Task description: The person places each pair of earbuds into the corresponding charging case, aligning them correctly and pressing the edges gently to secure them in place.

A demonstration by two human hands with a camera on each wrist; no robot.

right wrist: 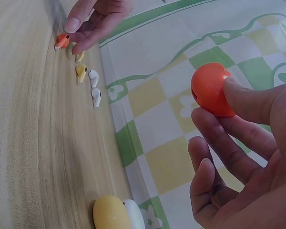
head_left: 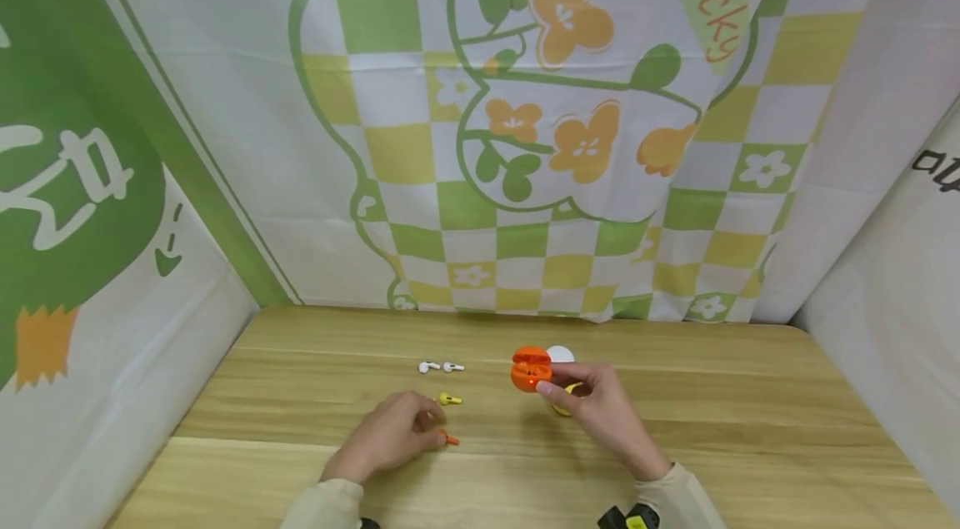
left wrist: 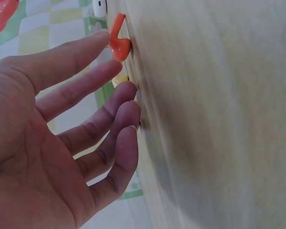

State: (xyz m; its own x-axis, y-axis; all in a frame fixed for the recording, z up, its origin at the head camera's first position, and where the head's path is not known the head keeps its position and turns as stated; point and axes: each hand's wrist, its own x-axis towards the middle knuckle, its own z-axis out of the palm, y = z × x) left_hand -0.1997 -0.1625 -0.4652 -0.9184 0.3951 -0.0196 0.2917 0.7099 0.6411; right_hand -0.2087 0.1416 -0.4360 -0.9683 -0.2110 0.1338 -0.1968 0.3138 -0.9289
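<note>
My right hand (head_left: 600,408) holds an open orange earbud case (head_left: 530,368) just above the wooden table (head_left: 750,412), pinched between thumb and fingers (right wrist: 238,100). The left hand (head_left: 393,431) lies low on the table with its fingers nearly straight. Its fingertips (left wrist: 102,36) are at a small orange earbud (left wrist: 118,44), which lies on the wood (head_left: 450,439). A yellow earbud (head_left: 450,399) lies just beyond it, and two white earbuds (head_left: 441,366) lie farther back. In the right wrist view the orange case (right wrist: 210,90) shows closed side on.
A white case (head_left: 560,355) sits behind the orange one, and a yellow case (right wrist: 109,213) lies by my right hand, partly hidden in the head view. Printed green and yellow cloth (head_left: 525,137) walls the table at the back and sides.
</note>
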